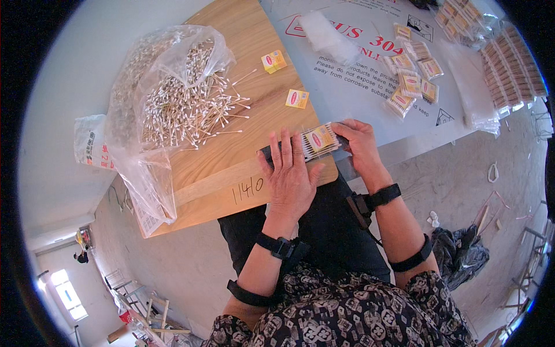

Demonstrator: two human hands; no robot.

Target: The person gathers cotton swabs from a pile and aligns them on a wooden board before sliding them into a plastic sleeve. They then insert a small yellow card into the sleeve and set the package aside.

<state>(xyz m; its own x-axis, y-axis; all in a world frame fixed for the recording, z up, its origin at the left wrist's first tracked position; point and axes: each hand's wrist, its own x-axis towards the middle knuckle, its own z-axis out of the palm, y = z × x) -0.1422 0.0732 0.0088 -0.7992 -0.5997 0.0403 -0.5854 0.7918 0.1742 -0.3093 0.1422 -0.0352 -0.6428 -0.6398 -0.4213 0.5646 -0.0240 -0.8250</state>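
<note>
Patterned sleeves at bottom of frame. Left hand at centre, flat on bundle of cotton swabs, fingers spread. Right hand grips bundle's right end, fingers curled around it. Bundle lies at lower right edge of wooden board. Loose swabs spill from clear plastic bag, upper left. Packed swab packets, upper right.

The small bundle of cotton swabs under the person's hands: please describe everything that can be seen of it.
The bundle of cotton swabs is a flat row of thin sticks with white tips, lying side by side at the near edge of the wooden board. A small yellow label with a red oval lies on top. The left hand presses flat on its left end; the right hand grips its right end. A dark holder seems to lie beneath.
</note>
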